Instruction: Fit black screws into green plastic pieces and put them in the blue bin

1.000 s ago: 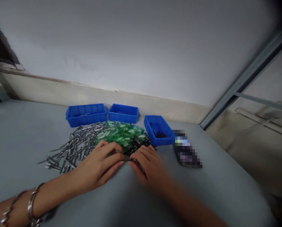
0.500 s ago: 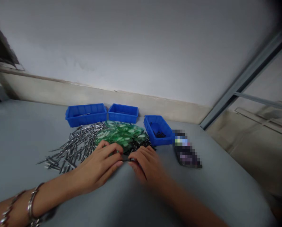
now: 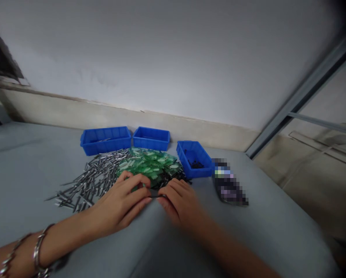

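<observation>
Grey tabletop (image 3: 265, 227), roomy toward right edge (image 3: 287, 197), hands (image 3: 123, 200) pinching dark piece (image 3: 154, 196)

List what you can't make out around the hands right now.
All in the head view:
Dark piece: full shape hidden by the pinch of the left hand and right hand.
Black parts pile: partly hidden behind the right hand.
Right forearm: blurred, cut off by the bottom edge.
Dark flat object beside the blue bin: surface masked by pixel blocks.

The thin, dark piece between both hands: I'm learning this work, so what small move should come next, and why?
Probably ease the left hand and right hand gently together: both seem to pinch the dark piece, with the hands slightly apart.
</observation>
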`<state>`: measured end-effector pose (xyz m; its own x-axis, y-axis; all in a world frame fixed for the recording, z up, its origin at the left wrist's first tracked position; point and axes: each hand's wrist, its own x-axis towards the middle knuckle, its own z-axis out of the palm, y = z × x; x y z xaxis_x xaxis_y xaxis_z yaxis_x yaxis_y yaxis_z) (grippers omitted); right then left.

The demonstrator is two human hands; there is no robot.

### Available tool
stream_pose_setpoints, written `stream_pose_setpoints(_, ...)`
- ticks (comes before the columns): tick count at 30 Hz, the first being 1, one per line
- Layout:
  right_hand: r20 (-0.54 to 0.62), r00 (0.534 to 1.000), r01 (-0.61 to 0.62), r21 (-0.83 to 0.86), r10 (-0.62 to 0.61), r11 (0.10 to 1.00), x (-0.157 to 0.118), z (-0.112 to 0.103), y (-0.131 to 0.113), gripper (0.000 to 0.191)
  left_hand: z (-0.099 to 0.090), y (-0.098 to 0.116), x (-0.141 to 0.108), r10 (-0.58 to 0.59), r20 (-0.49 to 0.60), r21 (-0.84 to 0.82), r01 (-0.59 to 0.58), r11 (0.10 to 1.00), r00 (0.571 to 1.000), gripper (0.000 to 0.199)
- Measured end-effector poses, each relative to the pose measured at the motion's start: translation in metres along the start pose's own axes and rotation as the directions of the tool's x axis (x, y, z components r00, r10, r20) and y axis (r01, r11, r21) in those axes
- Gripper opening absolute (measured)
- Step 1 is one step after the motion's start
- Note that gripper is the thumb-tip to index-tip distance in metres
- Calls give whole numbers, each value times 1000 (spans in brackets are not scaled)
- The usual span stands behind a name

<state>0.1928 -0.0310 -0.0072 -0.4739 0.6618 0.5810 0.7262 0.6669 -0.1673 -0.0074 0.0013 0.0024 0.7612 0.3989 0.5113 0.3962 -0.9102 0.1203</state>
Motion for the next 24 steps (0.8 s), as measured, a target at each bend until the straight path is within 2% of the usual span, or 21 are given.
stream_pose_setpoints(6,-12,1000,13,33,-13,999,0,-2,-2,27,-2,1,-1,-42,103,-20,44,999,994,13)
stream_pose_setpoints(11,-35,998,45,28,-44,999,0,0,-1,31,-4,3,1,3,132,-52,4,999,991,16)
stream_pose_setpoints(15,-52,996,71,28,-69,997,0,1,-1,30,-4,4,1,12,117,-65,-4,998,993,18)
stream_pose_setpoints(21,42,999,-4,42,2,999,0,-4,-3,26,-6,5,1,24,81,-42,-20,999,996,18)
stream_pose_setpoints(24,36,999,-15,37,14,999,0,-5,-3,30,-6,5,3,32,48,-23,-31,999,998,18)
